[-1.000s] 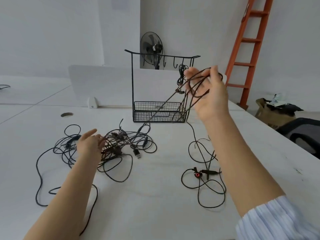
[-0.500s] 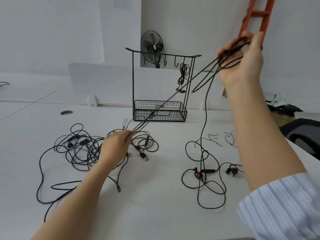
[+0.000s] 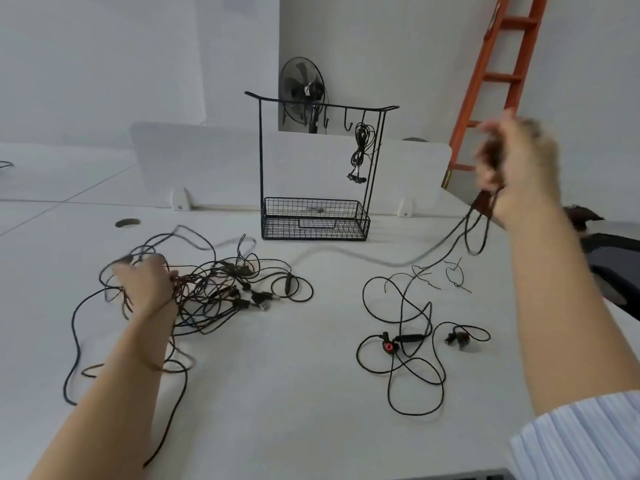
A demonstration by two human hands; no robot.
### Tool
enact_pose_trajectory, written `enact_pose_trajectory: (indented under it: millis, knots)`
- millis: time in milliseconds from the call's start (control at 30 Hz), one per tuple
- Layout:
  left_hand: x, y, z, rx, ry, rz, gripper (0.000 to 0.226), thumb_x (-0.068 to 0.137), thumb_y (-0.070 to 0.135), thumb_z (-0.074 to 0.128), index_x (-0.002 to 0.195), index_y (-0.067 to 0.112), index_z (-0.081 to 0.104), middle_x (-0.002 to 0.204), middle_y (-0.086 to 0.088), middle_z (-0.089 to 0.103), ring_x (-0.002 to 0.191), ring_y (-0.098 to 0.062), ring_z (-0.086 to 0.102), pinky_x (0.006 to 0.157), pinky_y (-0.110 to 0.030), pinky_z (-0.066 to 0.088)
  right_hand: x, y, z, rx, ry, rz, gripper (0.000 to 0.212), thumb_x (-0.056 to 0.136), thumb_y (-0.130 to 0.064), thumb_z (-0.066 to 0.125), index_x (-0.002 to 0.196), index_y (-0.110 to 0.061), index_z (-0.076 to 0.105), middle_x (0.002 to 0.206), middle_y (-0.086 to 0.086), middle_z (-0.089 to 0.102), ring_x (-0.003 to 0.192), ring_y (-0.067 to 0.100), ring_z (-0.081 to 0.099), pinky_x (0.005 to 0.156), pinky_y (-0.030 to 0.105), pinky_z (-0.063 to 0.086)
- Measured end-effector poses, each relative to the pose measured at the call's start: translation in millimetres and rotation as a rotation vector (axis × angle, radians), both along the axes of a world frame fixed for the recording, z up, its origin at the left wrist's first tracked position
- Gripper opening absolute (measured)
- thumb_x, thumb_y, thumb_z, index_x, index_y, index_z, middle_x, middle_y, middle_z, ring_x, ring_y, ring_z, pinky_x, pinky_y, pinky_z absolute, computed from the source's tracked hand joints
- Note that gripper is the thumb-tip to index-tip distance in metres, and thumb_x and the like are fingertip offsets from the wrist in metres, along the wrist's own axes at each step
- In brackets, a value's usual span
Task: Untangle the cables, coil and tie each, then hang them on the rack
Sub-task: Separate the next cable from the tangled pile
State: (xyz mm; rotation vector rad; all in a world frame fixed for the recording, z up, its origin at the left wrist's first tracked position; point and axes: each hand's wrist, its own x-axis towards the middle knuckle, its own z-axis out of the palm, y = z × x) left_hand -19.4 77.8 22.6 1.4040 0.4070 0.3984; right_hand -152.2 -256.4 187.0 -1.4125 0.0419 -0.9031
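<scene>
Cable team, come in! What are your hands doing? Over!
Right hand grips cable loops, raised. Left hand on the tangle, grip blurred. One coil hung on rack. Earphones loose on table.

A single head-worn camera looks forward and down across the surface [image 3: 311, 393], close above it, facing the rack [image 3: 313, 168].

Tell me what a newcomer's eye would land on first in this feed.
The black tangle of cables lies left of centre on the white table, with the left hand on it. At right, the raised, blurred right hand holds loops of a cable that trails down to the table. Behind, a wire rack carries one coiled set of earphones, and an orange ladder stands in the top right corner.
</scene>
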Motion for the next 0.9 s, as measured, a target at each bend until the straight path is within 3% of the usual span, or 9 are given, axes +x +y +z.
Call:
enact_pose_trajectory:
  millis: [67,167,300,367,433,533,700,800,900]
  knots:
    - [-2,-11,0,-0.097,-0.101,-0.061,0.031,0.086,-0.001,0.038,0.114,0.009,0.045,0.086,-0.007,0.055,0.048,-0.008,0.051,0.047,-0.019,0.038,9,7,-18,-0.354,0.364,0.027,0.029,0.093,-0.028,0.049,0.068,-0.016,0.057,0.047,-0.005,0.055,0.028,0.003,0.034,0.031,0.012,0.020]
    - [-10,-26,-2,0.055,-0.148,-0.249,0.025,0.088,-0.001,0.034,0.088,0.012,0.055,0.055,0.002,0.064,0.031,-0.006,0.046,0.037,-0.014,0.035,20,31,-59,-0.980,0.915,0.275,0.042,0.092,-0.044,0.045,0.069,-0.013,0.060,0.061,-0.002,0.058,0.041,0.008,0.045,0.041,0.017,0.031]
    - [-5,-25,-10,0.128,-0.081,-0.297,0.021,0.089,0.009,0.038,0.078,0.009,0.056,0.038,0.005,0.055,0.027,-0.005,0.037,0.039,-0.019,0.029,31,69,-103,-1.392,1.215,0.379,0.058,0.088,-0.061,0.039,0.068,-0.012,0.064,0.060,-0.006,0.050,0.059,0.013,0.047,0.062,0.024,0.037]
    - [-2,-24,-12,0.142,-0.064,-0.294,0.022,0.088,0.010,0.038,0.073,0.007,0.055,0.037,0.006,0.053,0.028,-0.005,0.036,0.042,-0.022,0.029,38,84,-125,-1.517,1.157,0.253,0.062,0.085,-0.067,0.037,0.066,-0.011,0.058,0.064,-0.004,0.049,0.072,0.019,0.048,0.078,0.031,0.036]
    - [-1,-23,-12,0.135,-0.069,-0.284,0.025,0.088,0.009,0.037,0.068,0.008,0.053,0.035,0.007,0.049,0.027,-0.004,0.035,0.036,-0.017,0.026,43,95,-137,-1.591,0.928,0.099,0.060,0.086,-0.065,0.036,0.067,-0.010,0.052,0.076,0.000,0.051,0.085,0.023,0.047,0.083,0.036,0.034]
    - [-3,-23,-9,0.104,-0.072,-0.265,0.028,0.088,0.008,0.035,0.066,0.008,0.051,0.034,0.006,0.044,0.028,-0.005,0.033,0.033,-0.015,0.023,49,109,-147,-1.527,0.635,0.145,0.042,0.089,-0.052,0.046,0.101,-0.012,0.056,0.112,0.004,0.050,0.109,0.021,0.043,0.087,0.033,0.034]
    - [-9,-23,-7,0.085,-0.120,-0.111,0.009,0.089,0.007,0.034,0.094,0.006,0.041,0.075,-0.010,0.055,0.054,-0.019,0.041,0.052,-0.027,0.032,50,125,-162,-1.584,0.753,0.378,0.041,0.089,-0.043,0.052,0.115,-0.012,0.053,0.120,0.006,0.052,0.110,0.024,0.050,0.084,0.033,0.040]
    - [-19,-24,0,0.351,-0.164,-0.029,0.023,0.086,0.002,0.045,0.108,0.005,0.040,0.099,-0.009,0.050,0.080,-0.024,0.047,0.072,-0.033,0.037,51,123,-176,-1.590,0.742,0.322,0.026,0.092,-0.031,0.045,0.107,-0.012,0.055,0.111,0.011,0.059,0.103,0.029,0.055,0.078,0.033,0.042]
    - [-33,-32,13,0.749,-0.258,-0.020,0.032,0.077,-0.005,0.049,0.108,0.003,0.048,0.110,-0.012,0.045,0.082,-0.030,0.048,0.071,-0.035,0.035,49,118,-177,-1.487,0.762,0.337,0.026,0.095,-0.029,0.041,0.106,-0.014,0.059,0.103,0.008,0.064,0.096,0.026,0.056,0.073,0.031,0.038]
